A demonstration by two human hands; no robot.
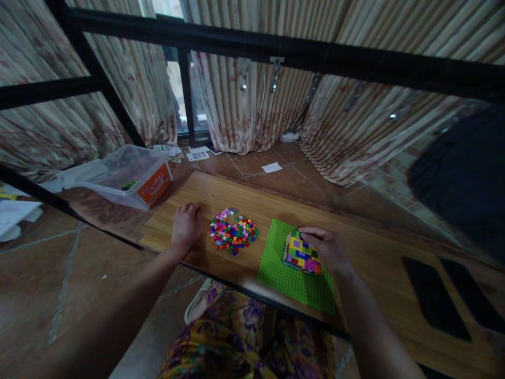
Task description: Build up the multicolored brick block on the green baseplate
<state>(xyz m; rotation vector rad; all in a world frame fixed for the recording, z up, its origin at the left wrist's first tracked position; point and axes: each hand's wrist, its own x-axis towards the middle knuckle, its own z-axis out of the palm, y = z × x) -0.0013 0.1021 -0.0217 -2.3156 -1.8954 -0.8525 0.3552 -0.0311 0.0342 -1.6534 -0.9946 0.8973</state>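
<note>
My left hand [188, 224] rests on the wooden board with its fingers curled in, and nothing shows in them. Just right of it lies a loose pile of small multicoloured toy bricks [233, 231]. A green studded baseplate [272, 263] sits farther right. On that plate stands a block built of coloured bricks [303, 255], its top patterned in yellow, purple, orange and blue. My right hand [324, 246] reaches over the block's far right edge, fingertips pressed together at its top. Whatever is between those fingertips is too small to make out.
The long wooden tabletop [371, 263] carries two dark flat panels [436, 297] at its right end. Beyond its left end, a clear plastic bin [118, 181] holds a few green pieces. A black metal bar [252, 42] crosses in front of striped curtains [252, 105].
</note>
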